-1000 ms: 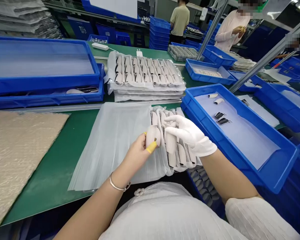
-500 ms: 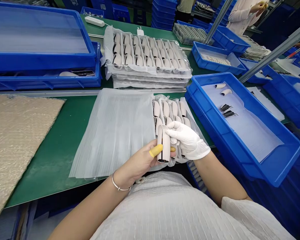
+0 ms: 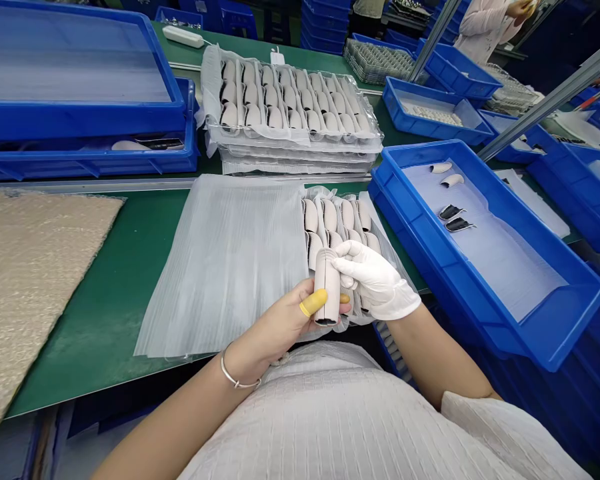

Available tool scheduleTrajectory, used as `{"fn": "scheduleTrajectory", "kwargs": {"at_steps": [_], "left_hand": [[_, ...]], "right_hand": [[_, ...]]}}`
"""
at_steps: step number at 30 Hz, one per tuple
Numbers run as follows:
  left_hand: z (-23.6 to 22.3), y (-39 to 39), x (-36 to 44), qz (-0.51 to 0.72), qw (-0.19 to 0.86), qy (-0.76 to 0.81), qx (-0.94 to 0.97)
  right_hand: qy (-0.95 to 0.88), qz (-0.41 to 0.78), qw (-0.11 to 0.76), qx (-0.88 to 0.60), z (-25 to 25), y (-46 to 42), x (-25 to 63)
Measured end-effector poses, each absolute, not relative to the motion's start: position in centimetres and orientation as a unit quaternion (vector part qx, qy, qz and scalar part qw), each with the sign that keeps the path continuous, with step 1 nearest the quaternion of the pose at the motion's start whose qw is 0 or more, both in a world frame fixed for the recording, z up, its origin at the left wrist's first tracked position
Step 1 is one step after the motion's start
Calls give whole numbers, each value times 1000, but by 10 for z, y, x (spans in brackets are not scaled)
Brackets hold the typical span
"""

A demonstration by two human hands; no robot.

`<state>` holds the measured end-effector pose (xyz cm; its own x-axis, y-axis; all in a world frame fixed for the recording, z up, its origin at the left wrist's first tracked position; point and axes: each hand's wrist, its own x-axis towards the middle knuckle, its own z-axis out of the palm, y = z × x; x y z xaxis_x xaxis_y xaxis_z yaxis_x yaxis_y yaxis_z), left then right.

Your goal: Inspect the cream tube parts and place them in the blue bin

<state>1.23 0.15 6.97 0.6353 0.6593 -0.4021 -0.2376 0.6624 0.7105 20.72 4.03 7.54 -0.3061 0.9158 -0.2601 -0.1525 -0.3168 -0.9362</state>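
Note:
Close to my body, my left hand point(image 3: 300, 308) grips the lower part of a pale pinkish curved shell piece point(image 3: 327, 287) with a seam down its length. Yellow finger cots cover its thumb and one fingertip. My right hand point(image 3: 373, 280), in a white glove, pinches the upper right edge of the same piece. Behind the hands lies a tray of similar shells point(image 3: 331, 217), standing in rows with translucent film between them. The hands cover the tray's near part. A sheet of translucent wrap point(image 3: 225, 267) spreads over the bench to the left of it.
A large blue bin point(image 3: 520, 280) at right holds several loose shells on a white liner. Stacked trays of shells point(image 3: 290, 107) stand at the back. Blue bins point(image 3: 80, 120) and a beige padded sheet point(image 3: 40, 253) occupy the left. A metal post point(image 3: 545, 100) slants across the right; a person point(image 3: 485, 30) is beyond.
The gap along the shell piece's seam has narrowed to a thin line. Both hands keep their hold in nearly the same spot. The view has shifted slightly.

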Motion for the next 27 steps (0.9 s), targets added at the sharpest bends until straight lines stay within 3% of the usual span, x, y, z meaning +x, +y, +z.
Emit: {"fn": "scheduleTrajectory", "kwargs": {"at_steps": [14,21,27], "left_hand": [[81,1,19,281,803,375,368],[73,3,26,305,777,381,398],[69,3,24,261,764,403,431]], "right_hand": [[-469,651,389,-452,81,37,206],[-681,451,272,-508,112,41,198],[-697,402,319,-501,107,42,194]]}}
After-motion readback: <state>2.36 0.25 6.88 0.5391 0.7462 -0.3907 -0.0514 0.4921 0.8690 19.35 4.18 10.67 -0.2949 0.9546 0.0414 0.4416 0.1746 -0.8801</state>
